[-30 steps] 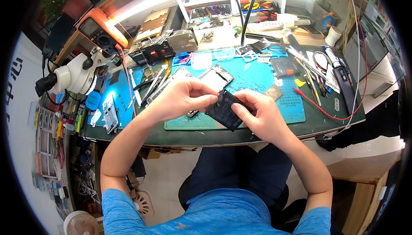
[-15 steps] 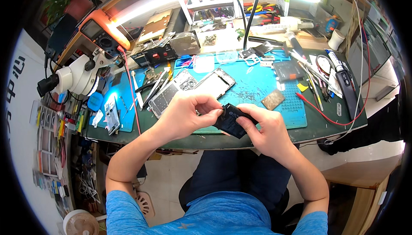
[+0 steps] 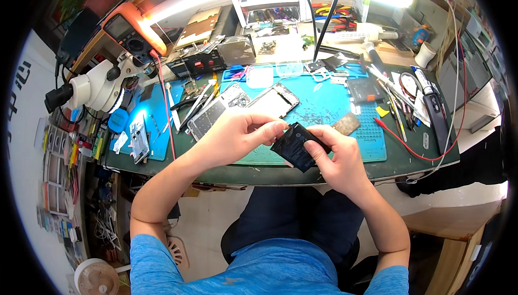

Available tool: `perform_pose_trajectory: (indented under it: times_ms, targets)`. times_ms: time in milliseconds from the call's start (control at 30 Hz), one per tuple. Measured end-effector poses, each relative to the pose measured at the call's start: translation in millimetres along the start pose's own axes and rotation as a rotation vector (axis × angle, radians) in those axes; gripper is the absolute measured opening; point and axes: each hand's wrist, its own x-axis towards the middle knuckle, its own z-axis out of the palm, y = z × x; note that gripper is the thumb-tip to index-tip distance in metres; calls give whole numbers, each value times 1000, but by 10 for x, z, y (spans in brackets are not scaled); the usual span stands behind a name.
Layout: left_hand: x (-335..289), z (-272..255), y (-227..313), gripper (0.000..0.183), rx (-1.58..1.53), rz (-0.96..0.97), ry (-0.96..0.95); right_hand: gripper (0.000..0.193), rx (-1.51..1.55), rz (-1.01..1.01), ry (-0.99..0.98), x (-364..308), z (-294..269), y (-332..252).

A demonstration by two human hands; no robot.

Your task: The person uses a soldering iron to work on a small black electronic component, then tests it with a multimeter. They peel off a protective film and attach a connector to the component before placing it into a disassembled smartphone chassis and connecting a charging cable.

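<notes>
Phone battery toward the near edge of the surface, clamped in my right grip; my left grip meets its upper corner, pinching it or not, I can't tell. Corner work, I'd judge, calling for steady right-hand support.

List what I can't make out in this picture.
Head view: underside of the flat black rectangular pack, facing away.
Head view: some fingertips of the bare right hand, hidden behind the pack.
Head view: exact grip of the bare left hand at the pack's corner, too small.
Head view: near end of the silver and black phone body, covered by the left hand.
Head view: bottom of the round beige desk fan, cut by the lower edge.
</notes>
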Motion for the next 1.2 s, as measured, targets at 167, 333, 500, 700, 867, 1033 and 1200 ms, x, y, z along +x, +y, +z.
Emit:
perform_pose_trajectory:
  times_ms: [167, 333, 500, 700, 867, 1033, 1200]
  targets:
    - [-64, -20, -96, 21, 33, 100, -42, 21, 115, 50, 17, 20, -7, 23]
    - [-78, -36, -85, 18, 126, 51, -30, 20, 73, 31, 2, 26, -3, -20]
    - [-73, -58, -63, 17, 68, 32, -65, 20, 58, 13, 9, 18, 10, -9]
    - [-68, -48, -91, 17, 79, 14, -74, 20, 40, -1, -2, 13, 11, -24]
    - [-71, -8, -73, 17, 122, 10, -62, 19, 24, -6, -3, -18, -3, -28]
    - [-92, 22, -43, 20, 153, 34, -77, 18, 99, 75, -36, -51, -28, -58]
    - [-75, 45, -27, 25, 189, 131, -21, 27, 243, 182, -30, -88, -51, 0]
